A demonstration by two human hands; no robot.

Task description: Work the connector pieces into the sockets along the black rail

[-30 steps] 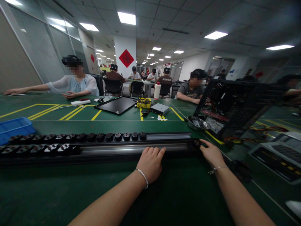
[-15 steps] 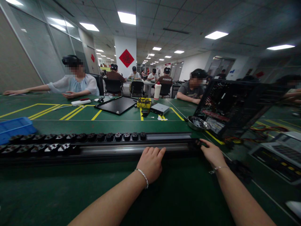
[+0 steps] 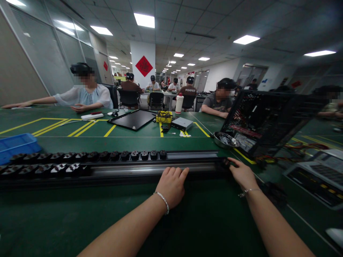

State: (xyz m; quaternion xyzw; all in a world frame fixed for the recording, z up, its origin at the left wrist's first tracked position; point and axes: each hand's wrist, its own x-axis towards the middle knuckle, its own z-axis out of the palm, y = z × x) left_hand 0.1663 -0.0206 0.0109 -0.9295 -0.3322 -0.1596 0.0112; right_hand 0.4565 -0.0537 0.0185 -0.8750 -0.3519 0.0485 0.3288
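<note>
A long black channel rail [image 3: 134, 170] with a silvery inside lies across the table in front of me. Several black socket modules [image 3: 65, 168] sit in its left part. My left hand [image 3: 172, 186] is closed over the rail's near edge, fingers curled and thumb pointing right. At the rail's right end, my right hand [image 3: 243, 175] pinches a small black block [image 3: 224, 164] between thumb and fingers; its exact kind is too dark to make out. Just behind lies a second rail [image 3: 191, 155], with several more socket modules [image 3: 114, 155] in a row.
A blue bin [image 3: 18, 145] stands at left. At right are a metal bowl [image 3: 226, 140] of small parts, a tilted open computer case [image 3: 265, 121] and a grey power unit [image 3: 318, 175]. A dark panel [image 3: 133, 120] and a yellow basket [image 3: 164, 117] lie farther back. Co-workers sit across the table.
Both my hands and the rails stay practically in place. The co-worker at far left has slid an outstretched hand slightly left.
</note>
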